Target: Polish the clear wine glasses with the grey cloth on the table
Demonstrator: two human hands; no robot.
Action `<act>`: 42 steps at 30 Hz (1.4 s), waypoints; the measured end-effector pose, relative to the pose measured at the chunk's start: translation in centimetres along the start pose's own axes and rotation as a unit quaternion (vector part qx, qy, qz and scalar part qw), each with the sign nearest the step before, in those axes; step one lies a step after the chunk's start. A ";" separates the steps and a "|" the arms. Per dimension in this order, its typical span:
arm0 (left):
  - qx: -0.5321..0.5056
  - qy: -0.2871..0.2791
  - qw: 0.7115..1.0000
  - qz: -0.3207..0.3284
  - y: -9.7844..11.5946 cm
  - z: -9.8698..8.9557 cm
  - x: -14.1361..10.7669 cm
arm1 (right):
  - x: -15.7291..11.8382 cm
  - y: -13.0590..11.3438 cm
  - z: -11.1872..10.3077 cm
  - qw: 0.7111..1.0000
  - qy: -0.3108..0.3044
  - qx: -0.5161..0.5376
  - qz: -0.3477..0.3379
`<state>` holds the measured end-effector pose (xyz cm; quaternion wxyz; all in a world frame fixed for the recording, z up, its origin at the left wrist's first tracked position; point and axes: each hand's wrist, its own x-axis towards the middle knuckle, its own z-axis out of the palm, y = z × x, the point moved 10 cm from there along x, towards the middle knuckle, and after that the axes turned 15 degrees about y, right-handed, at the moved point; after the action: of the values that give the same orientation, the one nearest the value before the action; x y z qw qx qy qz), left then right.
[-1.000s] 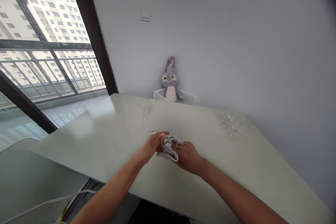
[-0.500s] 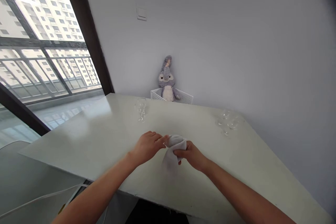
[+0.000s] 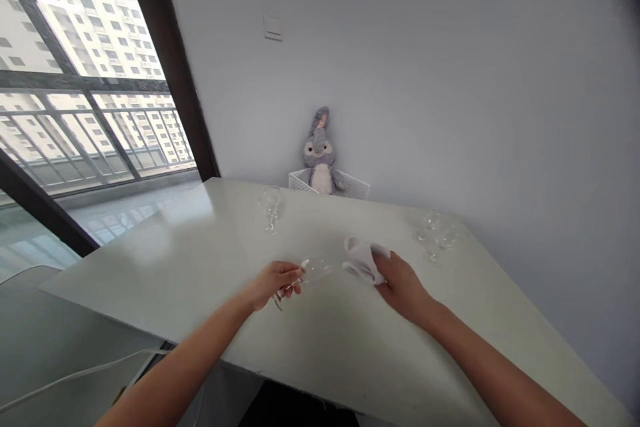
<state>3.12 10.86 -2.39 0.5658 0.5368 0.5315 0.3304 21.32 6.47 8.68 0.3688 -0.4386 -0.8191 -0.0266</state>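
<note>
My left hand (image 3: 277, 283) pinches the stem of a clear wine glass (image 3: 316, 269). The glass is tipped on its side above the table, its bowl pointing right and its foot showing below my fingers. A pale grey cloth (image 3: 361, 259) is bunched in my right hand (image 3: 401, 285), its loose folds slightly blurred. There is a gap between the cloth and the glass bowl.
On the pale table (image 3: 200, 267), stemmed glasses (image 3: 271, 203) stand at the back left and more clear glasses (image 3: 440, 232) at the back right. Behind the far edge, a plush rabbit (image 3: 320, 153) sits in a white basket (image 3: 356, 188). A window is at left.
My right hand has drawn the cloth away to the right and slightly up, uncovering the glass. My left hand has moved a little left and down and now grips the stem.
</note>
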 end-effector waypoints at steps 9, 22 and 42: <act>0.254 0.131 0.915 0.284 5.1 2.6 -3.1 | 1.7 -5.7 4.2 0.998 0.032 -0.005 -0.056; 0.067 0.285 0.916 0.272 5.3 1.3 -3.1 | -0.8 -0.8 11.0 0.579 0.140 0.640 0.485; -0.140 0.183 0.965 0.128 4.8 1.0 -0.9 | -0.6 -0.4 10.3 0.959 0.028 0.163 0.230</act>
<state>4.87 10.75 2.28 0.4811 0.4465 0.5015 0.5637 15.26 9.52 0.95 0.4538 -0.5486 -0.6786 0.1804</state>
